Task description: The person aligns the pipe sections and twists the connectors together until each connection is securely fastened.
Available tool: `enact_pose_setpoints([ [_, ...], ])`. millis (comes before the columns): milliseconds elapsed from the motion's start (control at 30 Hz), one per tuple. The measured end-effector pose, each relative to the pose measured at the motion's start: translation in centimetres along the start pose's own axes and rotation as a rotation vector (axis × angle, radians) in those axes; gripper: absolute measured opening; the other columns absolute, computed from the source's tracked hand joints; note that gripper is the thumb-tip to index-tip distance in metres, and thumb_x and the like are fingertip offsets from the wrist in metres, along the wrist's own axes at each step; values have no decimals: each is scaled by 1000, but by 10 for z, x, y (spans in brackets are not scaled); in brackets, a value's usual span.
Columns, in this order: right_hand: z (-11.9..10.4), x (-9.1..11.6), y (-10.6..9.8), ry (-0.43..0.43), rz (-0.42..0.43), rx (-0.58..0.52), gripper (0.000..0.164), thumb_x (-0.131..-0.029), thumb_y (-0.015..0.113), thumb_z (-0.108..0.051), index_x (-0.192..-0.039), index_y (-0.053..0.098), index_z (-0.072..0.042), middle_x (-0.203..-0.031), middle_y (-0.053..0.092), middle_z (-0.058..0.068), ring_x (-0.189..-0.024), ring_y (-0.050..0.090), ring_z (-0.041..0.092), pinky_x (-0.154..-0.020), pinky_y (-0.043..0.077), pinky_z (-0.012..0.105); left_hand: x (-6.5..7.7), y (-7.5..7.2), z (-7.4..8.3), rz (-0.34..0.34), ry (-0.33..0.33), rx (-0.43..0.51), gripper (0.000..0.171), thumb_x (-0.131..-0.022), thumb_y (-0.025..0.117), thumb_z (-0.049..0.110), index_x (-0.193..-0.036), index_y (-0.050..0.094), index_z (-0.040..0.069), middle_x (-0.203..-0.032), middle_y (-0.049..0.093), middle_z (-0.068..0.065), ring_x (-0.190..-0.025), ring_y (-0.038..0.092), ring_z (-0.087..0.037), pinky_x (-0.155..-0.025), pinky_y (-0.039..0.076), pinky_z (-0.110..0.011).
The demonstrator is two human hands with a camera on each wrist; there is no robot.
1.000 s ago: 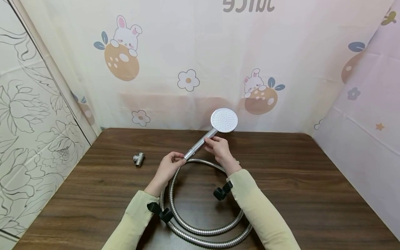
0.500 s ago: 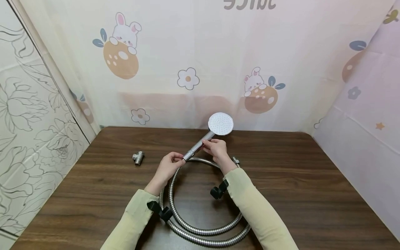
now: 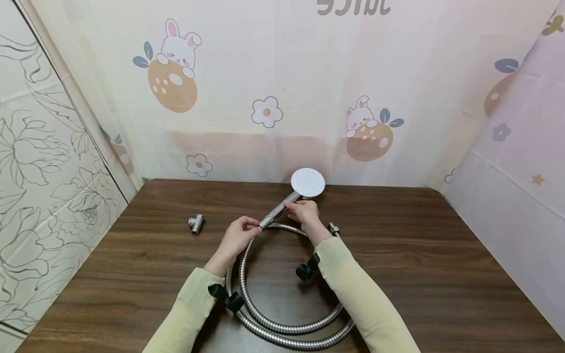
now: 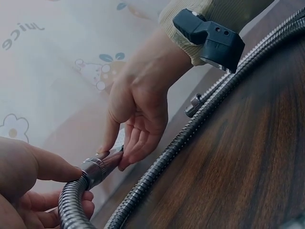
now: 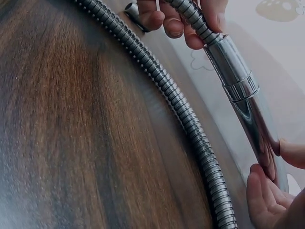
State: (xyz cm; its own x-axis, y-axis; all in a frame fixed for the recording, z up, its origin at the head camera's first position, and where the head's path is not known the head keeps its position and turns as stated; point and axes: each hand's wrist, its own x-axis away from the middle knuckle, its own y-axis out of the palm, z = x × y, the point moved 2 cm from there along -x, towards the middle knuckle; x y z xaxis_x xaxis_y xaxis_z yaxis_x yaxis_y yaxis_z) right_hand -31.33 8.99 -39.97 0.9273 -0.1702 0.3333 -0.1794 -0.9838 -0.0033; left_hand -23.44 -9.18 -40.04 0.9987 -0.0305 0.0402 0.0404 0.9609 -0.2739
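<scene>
A chrome handheld shower head (image 3: 308, 183) with a round white spray face slants up to the right over the table. My right hand (image 3: 304, 215) pinches its handle (image 5: 252, 126) between thumb and fingers. At the handle's lower end, a ribbed metal shower hose (image 5: 198, 19) runs into a smooth chrome collar (image 5: 226, 57). My left hand (image 3: 238, 238) pinches the hose right by that collar, as the left wrist view shows. The rest of the hose (image 3: 282, 327) lies coiled on the table under my forearms.
A small chrome tee fitting (image 3: 196, 224) lies on the wooden table (image 3: 423, 274) at the left. The hose's free end with a chrome nut (image 3: 333, 228) sits right of my right wrist. A printed curtain (image 3: 229, 73) hangs behind the table's back edge.
The shower head has come down and slightly left, together with my right hand. My left hand stays nearly in place. The hose's free end nut now shows beside my right wrist.
</scene>
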Motion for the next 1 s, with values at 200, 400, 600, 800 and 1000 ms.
enact_pose_setpoints([
  [200,2,-2,0,-8,-8,68,49,-78,71,-14,-117,51,8,-95,67,18,-67,64,10,-77,52,32,-2,0,-2,-9,-10,-10,24,-82,62,10,-102,59,-3,-87,61,-10,-75,53,-13,-64,40,-23],
  [400,6,-2,-2,1,-23,128,44,-79,71,-17,-113,54,4,-101,66,18,-83,67,21,-76,53,31,-2,1,-5,-16,-1,-39,20,-81,63,10,-97,61,-1,-82,62,-6,-70,52,-11,-63,41,-23],
  [600,7,-3,-2,-1,-28,161,40,-79,70,-19,-109,56,4,-97,67,16,-89,65,24,-76,53,31,-3,1,-5,-32,-5,-53,19,-82,63,10,-97,61,-1,-83,62,-7,-71,53,-12,-63,42,-24],
  [800,9,-5,-2,1,-26,177,33,-79,71,-18,-101,60,3,-94,68,16,-85,66,23,-73,53,30,-2,0,-4,-43,-21,-57,18,-82,64,10,-97,61,0,-83,62,-7,-73,54,-14,-65,43,-24],
  [1000,12,-6,-2,10,-35,171,30,-80,70,-17,-99,59,2,-96,67,17,-87,65,26,-71,54,30,-2,0,-5,-55,-27,-60,18,-82,64,11,-97,61,1,-81,61,-6,-73,54,-14,-64,42,-25],
])
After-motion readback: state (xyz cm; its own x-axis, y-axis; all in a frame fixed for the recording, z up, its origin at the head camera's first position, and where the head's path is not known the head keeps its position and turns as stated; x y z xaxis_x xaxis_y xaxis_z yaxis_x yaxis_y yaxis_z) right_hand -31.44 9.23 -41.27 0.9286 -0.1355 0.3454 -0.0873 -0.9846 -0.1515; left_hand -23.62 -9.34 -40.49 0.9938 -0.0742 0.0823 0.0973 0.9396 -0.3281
